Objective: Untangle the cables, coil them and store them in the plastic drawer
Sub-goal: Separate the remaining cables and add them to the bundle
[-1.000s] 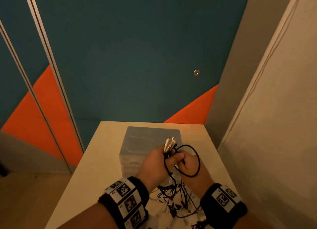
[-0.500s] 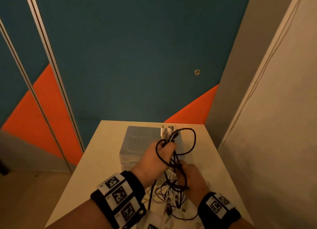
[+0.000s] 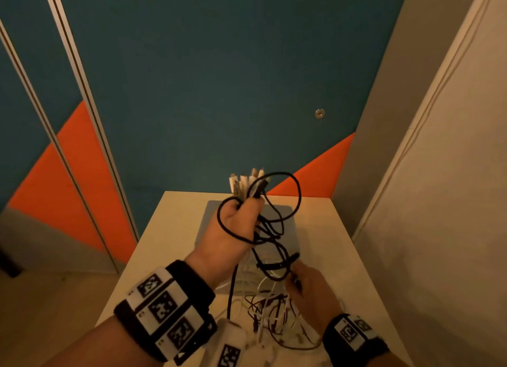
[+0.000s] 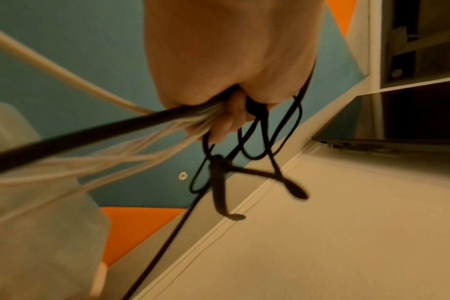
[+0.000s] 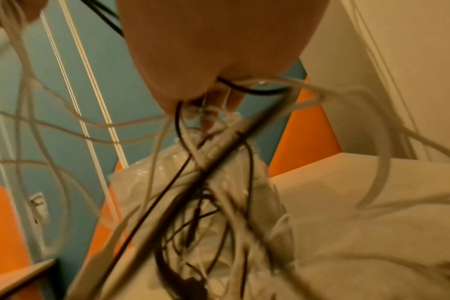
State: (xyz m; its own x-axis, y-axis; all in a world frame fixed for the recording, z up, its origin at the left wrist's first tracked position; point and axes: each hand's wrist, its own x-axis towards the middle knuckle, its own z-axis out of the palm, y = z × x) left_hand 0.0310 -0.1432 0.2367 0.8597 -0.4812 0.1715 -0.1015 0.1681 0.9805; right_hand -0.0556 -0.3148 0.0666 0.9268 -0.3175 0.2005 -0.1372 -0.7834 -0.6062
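My left hand (image 3: 238,220) is raised above the table and grips a bunch of cable ends, white plugs (image 3: 244,182) sticking up from the fist. A black cable (image 3: 295,195) loops out of that fist and hangs down in tangled coils. Lower and to the right, my right hand (image 3: 304,281) pinches the hanging black and white strands; in the right wrist view its fingers (image 5: 208,119) curl round them. A tangle of white, black and reddish cables (image 3: 270,314) lies on the table under both hands. The translucent plastic drawer unit (image 3: 289,229) stands behind the hands, mostly covered by them.
The small cream table (image 3: 175,229) fills a corner. A blue and orange wall (image 3: 219,92) stands behind it and a pale wall (image 3: 439,202) runs close along its right edge. Floor shows to the left.
My left hand has lifted the bunch of plugs higher and farther back. My right hand has slid down the black cable toward the pile, and the loop has stretched out.
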